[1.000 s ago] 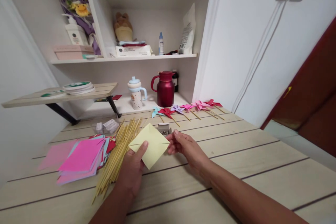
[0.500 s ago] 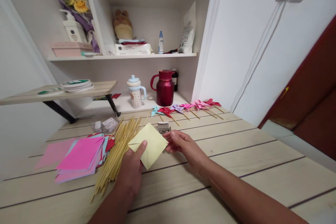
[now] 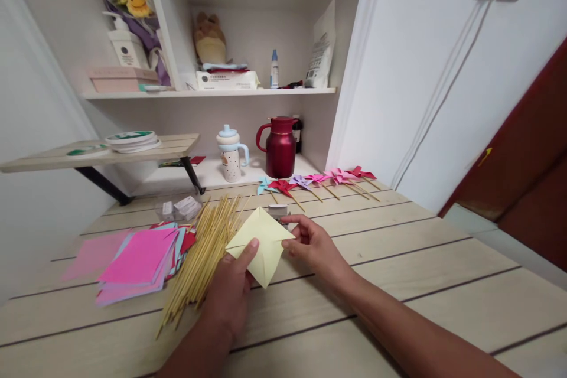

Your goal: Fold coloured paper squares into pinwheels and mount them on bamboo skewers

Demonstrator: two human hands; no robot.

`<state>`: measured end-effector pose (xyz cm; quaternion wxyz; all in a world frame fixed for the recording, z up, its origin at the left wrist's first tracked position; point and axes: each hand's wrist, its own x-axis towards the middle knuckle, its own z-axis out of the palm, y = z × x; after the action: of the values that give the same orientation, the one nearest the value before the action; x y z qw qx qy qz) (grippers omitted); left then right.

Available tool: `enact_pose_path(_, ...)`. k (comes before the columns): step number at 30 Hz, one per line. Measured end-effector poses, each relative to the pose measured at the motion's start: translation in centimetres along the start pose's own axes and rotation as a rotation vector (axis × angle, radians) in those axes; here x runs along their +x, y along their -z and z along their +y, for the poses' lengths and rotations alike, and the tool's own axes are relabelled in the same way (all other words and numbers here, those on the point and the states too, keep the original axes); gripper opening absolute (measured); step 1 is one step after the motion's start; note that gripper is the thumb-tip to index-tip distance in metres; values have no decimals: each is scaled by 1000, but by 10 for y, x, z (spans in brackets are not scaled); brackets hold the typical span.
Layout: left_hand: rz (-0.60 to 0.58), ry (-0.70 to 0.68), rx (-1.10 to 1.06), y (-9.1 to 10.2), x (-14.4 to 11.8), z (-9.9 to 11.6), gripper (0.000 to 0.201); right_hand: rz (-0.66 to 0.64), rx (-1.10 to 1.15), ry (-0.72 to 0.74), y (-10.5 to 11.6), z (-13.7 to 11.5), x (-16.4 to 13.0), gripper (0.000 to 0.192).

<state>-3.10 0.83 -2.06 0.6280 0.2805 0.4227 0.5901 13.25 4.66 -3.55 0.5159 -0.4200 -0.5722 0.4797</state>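
While both hands pinch it, the yellow paper (image 3: 262,243) sits just above the counter (image 3: 398,260), turned like a diamond with creases across it. Left hand (image 3: 233,289) fingers are closed on the paper's lower left edge, thumb (image 3: 248,248) on top. Right hand (image 3: 315,245) fingers are narrow, holding the paper's right corner, thumb and forefinger together at the tip.

Just left of the left hand lies a bundle of wooden sticks (image 3: 204,257), fanned out lengthwise on the counter, touching or nearly touching the paper's left side. Further left is a loose stack of colored paper squares (image 3: 139,260), pink on top, with red and blue edges showing beneath. Behind the paper, a small box (image 3: 278,210) is partly hidden; contents cannot be told. A clear plastic bag with small packets (image 3: 179,208) lies near the far ends of the sticks.

At the counter's far edge is a row of paper pinwheels (image 3: 319,180) on sticks, blue, red, purple, pink. Behind them, in the alcove, stand a red jug (image 3: 280,147) and a lidded cup (image 3: 230,156). Shelf (image 3: 212,93) above carries bottles, a box and a soft toy.
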Motion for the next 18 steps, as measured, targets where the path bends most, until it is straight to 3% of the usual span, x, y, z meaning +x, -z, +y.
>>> enact_pose_path(6,76,14,-131,4,3,5,43,33,-106,172,6,-4,-4,49)
enact_pose_path(12,187,16,-295,7,9,17,33,-139,-332,330,-2,-5,-16,62)
enact_pose_path(18,140,22,-341,6,7,16,36,-188,-529,545,-16,2,-23,55)
